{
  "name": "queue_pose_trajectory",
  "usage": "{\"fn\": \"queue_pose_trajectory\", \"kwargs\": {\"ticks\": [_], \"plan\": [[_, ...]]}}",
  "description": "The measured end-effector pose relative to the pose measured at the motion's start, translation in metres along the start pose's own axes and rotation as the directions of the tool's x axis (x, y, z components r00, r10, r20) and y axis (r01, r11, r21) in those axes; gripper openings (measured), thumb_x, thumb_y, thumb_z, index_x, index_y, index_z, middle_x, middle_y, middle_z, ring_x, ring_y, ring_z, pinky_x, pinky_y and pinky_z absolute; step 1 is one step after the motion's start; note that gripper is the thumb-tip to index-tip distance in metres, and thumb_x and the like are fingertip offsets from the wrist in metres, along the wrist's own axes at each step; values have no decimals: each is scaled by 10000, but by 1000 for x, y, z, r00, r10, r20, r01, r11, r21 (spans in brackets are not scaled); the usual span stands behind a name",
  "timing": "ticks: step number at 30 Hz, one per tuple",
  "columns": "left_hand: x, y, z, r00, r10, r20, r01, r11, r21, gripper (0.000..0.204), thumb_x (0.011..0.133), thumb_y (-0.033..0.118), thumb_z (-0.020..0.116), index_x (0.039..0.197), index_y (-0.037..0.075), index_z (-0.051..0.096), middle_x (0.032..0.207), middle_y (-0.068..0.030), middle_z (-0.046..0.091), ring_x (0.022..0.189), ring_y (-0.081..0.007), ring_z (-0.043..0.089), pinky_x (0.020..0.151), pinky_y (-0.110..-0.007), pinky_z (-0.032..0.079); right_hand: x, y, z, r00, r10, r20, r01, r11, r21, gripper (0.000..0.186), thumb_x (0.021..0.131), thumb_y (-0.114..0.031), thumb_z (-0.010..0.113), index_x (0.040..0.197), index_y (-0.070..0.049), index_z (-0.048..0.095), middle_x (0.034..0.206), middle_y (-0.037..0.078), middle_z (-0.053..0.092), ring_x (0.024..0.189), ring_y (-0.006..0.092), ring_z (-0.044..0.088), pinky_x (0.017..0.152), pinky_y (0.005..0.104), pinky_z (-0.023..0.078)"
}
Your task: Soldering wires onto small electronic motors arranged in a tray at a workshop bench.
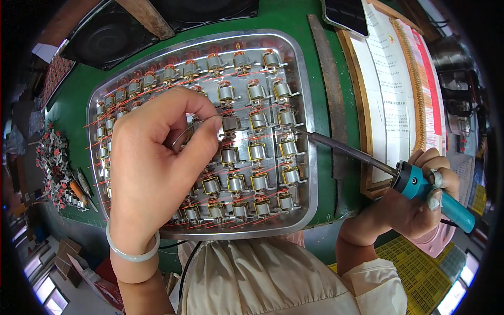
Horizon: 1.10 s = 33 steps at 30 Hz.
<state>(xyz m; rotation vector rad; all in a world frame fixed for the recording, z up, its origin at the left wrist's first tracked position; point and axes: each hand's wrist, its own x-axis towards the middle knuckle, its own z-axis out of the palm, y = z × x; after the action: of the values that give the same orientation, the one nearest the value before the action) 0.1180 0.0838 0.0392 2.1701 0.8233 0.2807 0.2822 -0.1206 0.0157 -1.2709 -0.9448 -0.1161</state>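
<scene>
Red-and-grey pile (52,173): small parts heaped on the green counter (73,113), between eight and nine o'clock from the tray's middle.
Orange-handled tool (80,193): leaning beside that heap, toward half past eight.
Metal tray (311,178): shallow, round-cornered, filling the dial's centre.
Left hand (157,139): over the tray, toward nine o'clock, a pale bangle (134,252) at its wrist; thumb and index finger pinch a thin wire.
Thin wire (252,120): running from that pinch toward three o'clock, its end near the iron's tip; contact unclear.
Silver parts (227,93): standing in rows inside the tray, with yellow frames and red leads.
Soldering iron (346,148): tip at three o'clock, over the rightmost column.
Rusty bar (328,94): just outside the tray, three o'clock.
Phone (345,17): between one and two.
Papers (386,79): wood-edged, half past two.
Right hand (412,212): toward four, fingers wrapped around the iron's teal handle.
</scene>
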Motion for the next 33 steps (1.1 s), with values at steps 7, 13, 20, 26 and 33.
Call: {"fn": "queue_pose_trajectory", "kwargs": {"ticks": [7, 13, 20, 26, 33], "plan": [[0, -1, 1, 1000, 25, -11, -25, 999, 30, 54, 678, 31, 576, 703, 16, 530, 518, 83, 344, 474, 7, 245, 421, -156, 177, 0, 1, 1, 1000, -7, -27, 7, 1000, -23, 196, 686, -195, 483, 749, -17, 428, 593, 67, 360, 516, 127, 310, 446, 239, 245], [0, -1, 2, 1000, 19, -22, -19, 1000, 17, 59, 682, 46, 578, 699, 16, 530, 515, 83, 331, 473, 4, 237, 421, -159, 171, 0, 1, -2, 1000, -11, 1, 11, 1000, -4, 199, 690, -202, 478, 750, -17, 432, 593, 67, 359, 516, 129, 313, 450, 239, 247], [-1, 1, 2, 1000, 10, 0, -10, 1000, 24, 60, 683, 49, 577, 698, 15, 530, 516, 82, 346, 474, 7, 246, 420, -158, 173, -1, 1, -1, 1000, -11, -9, 11, 1000, -15, 204, 691, -204, 474, 757, -16, 433, 594, 66, 356, 513, 127, 306, 452, 240, 242], [-3, -3, -5, 1000, 6, -23, -5, 1000, 21, 48, 699, 35, 564, 705, 13, 522, 536, 76, 393, 479, 10, 270, 429, -147, 190, -2, -3, -3, 993, -60, -105, 64, 997, 34, 205, 695, -198, 460, 765, -8, 429, 595, 69, 347, 513, 130, 293, 462, 238, 243], [-16, -10, -14, 986, -54, -160, 50, 998, -30, 64, 649, 41, 575, 674, 7, 527, 464, 35, 299, 437, -26, 243, 398, -191, 181, -18, -6, 5, 948, -23, -317, -11, 995, -104, 222, 711, -193, 459, 797, 10, 433, 595, 94, 395, 522, 154, 358, 475, 248, 314]]}}
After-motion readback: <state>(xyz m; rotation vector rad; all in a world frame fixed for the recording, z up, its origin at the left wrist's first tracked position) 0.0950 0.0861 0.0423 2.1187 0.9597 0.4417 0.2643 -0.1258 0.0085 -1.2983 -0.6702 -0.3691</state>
